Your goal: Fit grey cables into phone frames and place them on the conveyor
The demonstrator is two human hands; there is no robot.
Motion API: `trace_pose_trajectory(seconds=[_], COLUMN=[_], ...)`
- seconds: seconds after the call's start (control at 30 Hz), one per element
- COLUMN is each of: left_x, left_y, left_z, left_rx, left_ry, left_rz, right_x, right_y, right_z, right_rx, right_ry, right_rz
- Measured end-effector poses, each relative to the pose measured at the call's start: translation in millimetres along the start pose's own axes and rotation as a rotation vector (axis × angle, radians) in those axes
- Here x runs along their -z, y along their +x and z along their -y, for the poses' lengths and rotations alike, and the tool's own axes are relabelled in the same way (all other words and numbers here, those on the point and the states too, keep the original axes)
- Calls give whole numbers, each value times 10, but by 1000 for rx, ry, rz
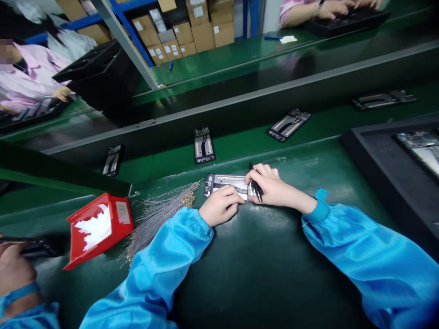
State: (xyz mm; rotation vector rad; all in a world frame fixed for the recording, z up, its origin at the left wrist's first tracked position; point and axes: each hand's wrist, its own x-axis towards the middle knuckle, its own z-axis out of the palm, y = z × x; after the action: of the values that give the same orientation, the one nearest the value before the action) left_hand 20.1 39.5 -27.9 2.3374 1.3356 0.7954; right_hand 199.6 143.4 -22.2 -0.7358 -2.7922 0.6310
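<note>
An opened smartphone (228,177) lies flat on the green bench, its circuit parts and silver midplate facing up. My left hand (220,205) is closed, thumb and fingertips pressed at the phone's near edge. At the phone's right end, my right hand (270,186) grips black tweezers (256,191), whose tips point down toward me; its fingertips also touch the phone. Part of the phone is hidden under both hands. Just left of it lies a bundle of thin grey cables (159,214) with gold-coloured ends.
A red bin (128,221) holds white slips. Beyond my hands, several opened phones, one of them a middle phone (203,145), lie along a green strip. A black tray (373,160) stands at right. A co-worker's hand (15,269) holds a dark device at lower left.
</note>
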Motion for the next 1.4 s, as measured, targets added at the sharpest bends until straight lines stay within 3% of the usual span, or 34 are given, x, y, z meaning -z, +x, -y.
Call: trace_pose_trajectory(seconds=[0.5,0.83,1.03,1.4], left_x=[-21,-35,-52,-101], left_y=[-2,13,51,76], left_z=[0,-16,-49,-62], left_rx=[6,101,145,239], left_ry=[20,72,101,136], left_rz=[-4,-59,-75,-81], right_x=[81,43,63,120], right_y=[54,85,114,159], right_z=[112,37,-22,89], right_rx=[-49,25,77,133], right_ry=[-63,21,-41,-232], right_rz=[92,100,125,148])
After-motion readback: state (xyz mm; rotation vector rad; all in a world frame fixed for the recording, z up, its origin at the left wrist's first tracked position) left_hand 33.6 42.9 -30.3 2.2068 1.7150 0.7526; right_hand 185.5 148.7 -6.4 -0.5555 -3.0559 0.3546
